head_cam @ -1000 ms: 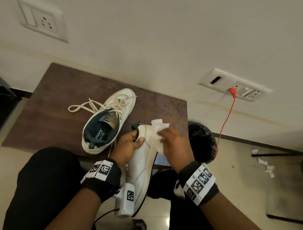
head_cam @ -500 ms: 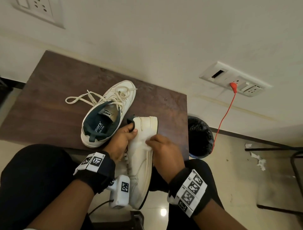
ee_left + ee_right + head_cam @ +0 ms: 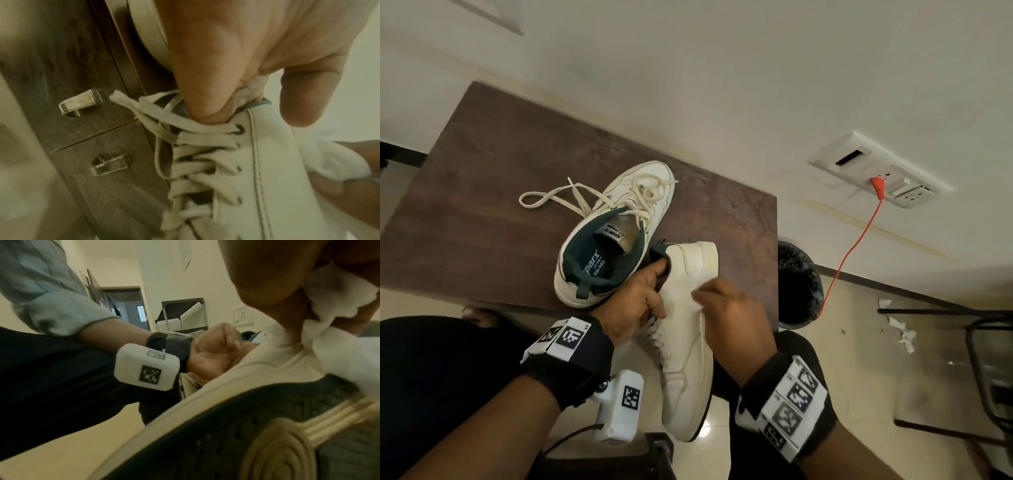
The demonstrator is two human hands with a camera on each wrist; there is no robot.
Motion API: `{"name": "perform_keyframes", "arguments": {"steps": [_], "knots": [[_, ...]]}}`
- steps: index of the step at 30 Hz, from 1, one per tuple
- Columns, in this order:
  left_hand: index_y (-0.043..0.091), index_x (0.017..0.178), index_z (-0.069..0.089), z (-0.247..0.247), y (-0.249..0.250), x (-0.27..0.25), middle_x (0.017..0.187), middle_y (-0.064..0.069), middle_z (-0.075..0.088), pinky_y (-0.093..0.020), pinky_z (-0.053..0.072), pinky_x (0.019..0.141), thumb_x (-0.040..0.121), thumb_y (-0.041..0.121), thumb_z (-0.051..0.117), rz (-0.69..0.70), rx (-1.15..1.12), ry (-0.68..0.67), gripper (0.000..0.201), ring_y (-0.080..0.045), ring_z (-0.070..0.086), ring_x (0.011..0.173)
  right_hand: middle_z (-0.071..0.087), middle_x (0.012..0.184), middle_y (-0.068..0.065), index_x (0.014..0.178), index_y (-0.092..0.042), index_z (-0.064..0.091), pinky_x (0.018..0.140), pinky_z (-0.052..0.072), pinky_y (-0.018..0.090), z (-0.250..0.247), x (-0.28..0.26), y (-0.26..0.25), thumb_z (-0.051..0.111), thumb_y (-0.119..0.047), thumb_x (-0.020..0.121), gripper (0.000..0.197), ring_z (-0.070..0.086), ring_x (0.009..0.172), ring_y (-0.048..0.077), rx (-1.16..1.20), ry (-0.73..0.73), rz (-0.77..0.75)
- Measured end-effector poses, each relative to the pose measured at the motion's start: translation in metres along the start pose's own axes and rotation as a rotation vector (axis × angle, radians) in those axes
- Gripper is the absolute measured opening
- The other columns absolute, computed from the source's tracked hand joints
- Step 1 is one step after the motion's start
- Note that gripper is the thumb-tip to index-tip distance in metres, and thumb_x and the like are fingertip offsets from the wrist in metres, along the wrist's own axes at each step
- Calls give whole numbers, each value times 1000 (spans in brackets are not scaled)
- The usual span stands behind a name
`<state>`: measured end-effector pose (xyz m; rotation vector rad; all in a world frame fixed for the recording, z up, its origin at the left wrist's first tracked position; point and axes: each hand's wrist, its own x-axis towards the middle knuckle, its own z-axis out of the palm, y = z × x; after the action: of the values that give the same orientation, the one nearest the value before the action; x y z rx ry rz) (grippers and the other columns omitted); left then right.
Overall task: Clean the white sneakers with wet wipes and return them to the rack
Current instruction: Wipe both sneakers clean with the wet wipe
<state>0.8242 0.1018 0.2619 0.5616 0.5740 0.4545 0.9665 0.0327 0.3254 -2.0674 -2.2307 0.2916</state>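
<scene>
The left grip [image 3: 635, 301] is closed on the collar of the held sneaker [image 3: 690, 339], thumb inside the opening; the right grip [image 3: 726, 308] is bunched around a wipe [image 3: 337, 301] that is pressed to the shoe's side. This sneaker is held on its side off the desk's [image 3: 482, 205] front edge, over the lap. The second sneaker [image 3: 616, 229] is left near that front edge. The wiping step is judged to be in hand; further strokes along the upper seem called for next. Compared with a second ago, the wipe has been drawn from the heel down the side panel.
</scene>
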Motion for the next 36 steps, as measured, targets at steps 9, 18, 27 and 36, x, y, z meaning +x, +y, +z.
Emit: {"name": "perform_keyframes", "arguments": {"steps": [9,18,27,36], "knots": [[25,137,43,3,5,3,129,1,61,-24,52,76,65,-31,29,-26,94,38,92,-17,56,119,68,90,5,92,-8,73,60,43,22,-11,58,6,61,1,79,20,63,75,23,-92,56,119],[21,135,47,9,8,5,123,-2,65,-27,51,76,61,-20,35,-31,86,48,86,-21,61,110,69,92,7,95,-7,73,68,47,25,-12,37,7,64,8,73,28,65,78,25,38,35,-16],[18,126,56,6,4,6,112,-8,68,-34,45,87,46,-4,39,29,13,82,85,-25,61,104,67,87,8,88,-6,73,56,53,32,-4,40,0,67,5,72,20,63,70,27,-9,78,-11],[17,118,60,18,8,10,102,1,72,-28,50,84,62,-3,44,45,11,48,62,-14,66,97,65,107,6,112,-12,67,74,40,23,-20,80,5,54,-4,86,31,59,94,22,-41,-121,86]]}}
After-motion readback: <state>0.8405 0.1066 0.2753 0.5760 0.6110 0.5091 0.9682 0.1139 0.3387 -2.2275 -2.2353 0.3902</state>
